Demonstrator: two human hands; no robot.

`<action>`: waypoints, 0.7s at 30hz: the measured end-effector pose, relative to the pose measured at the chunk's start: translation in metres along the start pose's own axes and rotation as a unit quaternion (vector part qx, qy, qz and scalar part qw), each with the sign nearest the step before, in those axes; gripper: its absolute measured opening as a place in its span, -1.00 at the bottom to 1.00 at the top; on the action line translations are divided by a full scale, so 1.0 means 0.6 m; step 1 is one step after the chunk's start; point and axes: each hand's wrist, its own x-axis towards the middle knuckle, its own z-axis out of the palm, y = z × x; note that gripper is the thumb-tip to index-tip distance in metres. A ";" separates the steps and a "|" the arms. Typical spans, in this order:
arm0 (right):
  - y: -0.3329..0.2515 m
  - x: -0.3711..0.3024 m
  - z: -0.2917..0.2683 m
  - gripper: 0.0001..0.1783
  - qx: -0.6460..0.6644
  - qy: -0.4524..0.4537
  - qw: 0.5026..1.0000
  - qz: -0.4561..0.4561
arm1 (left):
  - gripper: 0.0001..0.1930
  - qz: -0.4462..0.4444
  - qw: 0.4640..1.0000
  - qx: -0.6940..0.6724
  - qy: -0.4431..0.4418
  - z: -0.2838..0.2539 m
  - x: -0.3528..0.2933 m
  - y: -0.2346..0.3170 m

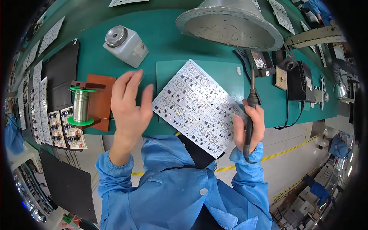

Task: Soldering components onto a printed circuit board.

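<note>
The circuit board [199, 103] loses part of its right edge behind the right hand [257, 120], and many of its components [176, 113] are too small to identify. The soldering iron [252, 101] covers part of that hand — its tip is hard to make out against the dark box [263, 71] behind. The left hand [131, 109] has its palm turned out of view. The metal hood [230, 28] runs off the top edge — so does a white board [128, 2] farther left.

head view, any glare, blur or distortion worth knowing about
Head view: the corners go black and the table has a near edge that bows; head view: bright streaks shine on the spool; head view: the board looks fairly sharp, while small things near the picture's edge are stretched and hard to make out.
</note>
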 end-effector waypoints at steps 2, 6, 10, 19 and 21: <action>0.001 0.007 -0.011 -0.61 0.015 -0.013 1.000 -0.016 | -0.79 -0.079 0.992 -0.086 -0.046 -0.003 0.001 -0.010; -0.007 0.031 -0.022 -0.52 0.102 -0.012 0.995 -0.010 | -0.86 -0.196 0.959 -0.160 -0.125 -0.028 -0.002 0.006; -0.011 0.072 -0.024 -0.60 0.167 -0.036 0.985 0.037 | -0.84 -0.024 0.968 -0.233 -0.096 -0.017 0.021 0.032; -0.009 0.114 0.007 -0.69 0.236 -0.060 0.968 0.060 | -0.93 0.059 0.975 -0.202 -0.074 0.053 0.050 0.062; -0.007 0.115 0.008 -0.70 0.246 -0.065 0.964 0.083 | -0.93 0.069 0.980 -0.168 -0.084 0.055 0.048 0.060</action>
